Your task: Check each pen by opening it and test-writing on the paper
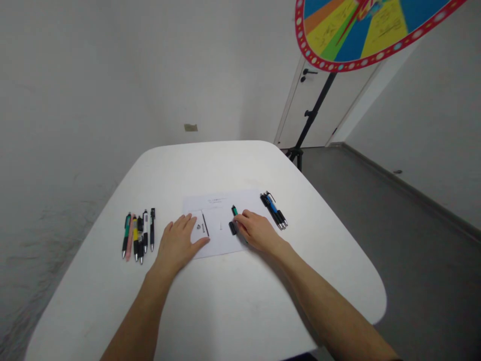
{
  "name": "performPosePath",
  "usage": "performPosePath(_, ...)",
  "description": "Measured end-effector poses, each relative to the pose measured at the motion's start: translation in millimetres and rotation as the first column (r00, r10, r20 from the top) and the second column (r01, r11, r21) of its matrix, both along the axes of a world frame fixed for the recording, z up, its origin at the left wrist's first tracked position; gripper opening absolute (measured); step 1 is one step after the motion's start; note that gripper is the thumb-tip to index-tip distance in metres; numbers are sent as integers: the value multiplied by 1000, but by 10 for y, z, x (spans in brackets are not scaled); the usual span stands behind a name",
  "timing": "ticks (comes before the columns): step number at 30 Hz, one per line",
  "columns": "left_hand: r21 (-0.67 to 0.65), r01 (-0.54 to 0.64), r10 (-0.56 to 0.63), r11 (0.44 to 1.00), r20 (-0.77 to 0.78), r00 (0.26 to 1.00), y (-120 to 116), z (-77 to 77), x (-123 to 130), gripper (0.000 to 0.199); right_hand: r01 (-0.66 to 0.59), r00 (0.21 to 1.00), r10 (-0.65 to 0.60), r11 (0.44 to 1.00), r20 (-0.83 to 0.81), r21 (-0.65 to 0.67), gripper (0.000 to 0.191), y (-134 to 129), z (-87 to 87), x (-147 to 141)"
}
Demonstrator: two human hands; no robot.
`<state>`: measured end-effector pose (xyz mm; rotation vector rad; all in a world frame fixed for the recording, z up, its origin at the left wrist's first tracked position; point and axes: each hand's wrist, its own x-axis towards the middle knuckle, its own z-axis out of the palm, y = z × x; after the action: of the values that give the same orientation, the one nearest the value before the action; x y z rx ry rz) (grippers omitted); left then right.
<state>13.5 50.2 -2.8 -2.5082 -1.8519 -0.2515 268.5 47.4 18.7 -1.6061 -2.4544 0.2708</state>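
My left hand [178,241] lies with its fingers spread over the left edge of a white paper sheet [220,243]. Between its thumb and forefinger lie a thin dark pen refill [205,224] and small pen pieces [200,227], one of them silvery. On the sheet's right side, my right hand [259,231] has its fingers closed on a green pen part [235,210] with a dark end; part of it is hidden under the fingers. A short black pen piece [232,228] sits just left of those fingertips. A tiny spring-like piece [221,225] rests mid-sheet.
Several pens [136,238] lie in a row on the left of the white table [210,168]. Another group of pens [273,210], black and blue, lies to the right. Beyond the table stands a colourful prize wheel [338,32] on a black tripod [315,111], before a door.
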Motion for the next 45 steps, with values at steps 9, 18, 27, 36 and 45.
performPosePath(9,131,32,-49,991,130,990,-1,48,55,57,71,987,-67,997,143,-24,21,34,-30,-32)
performPosePath(18,210,396,-404,894,-4,915,-174,101,660,45,350,831,-332,936,-446,-45,30,75,-60,20)
performPosePath(27,217,457,-455,863,-61,889,-160,68,841,12,159,-160,-472,855,-867,-495,49,164,-112,-102)
performPosePath(36,315,165,-319,935,541,778,-143,130,676,14,-196,-457,-599,789,-658,-582,44,99,-103,-135)
performPosePath(45,197,38,-185,980,813,552,-129,206,610,11,-251,-452,-612,786,-649,-565,33,71,-145,-204)
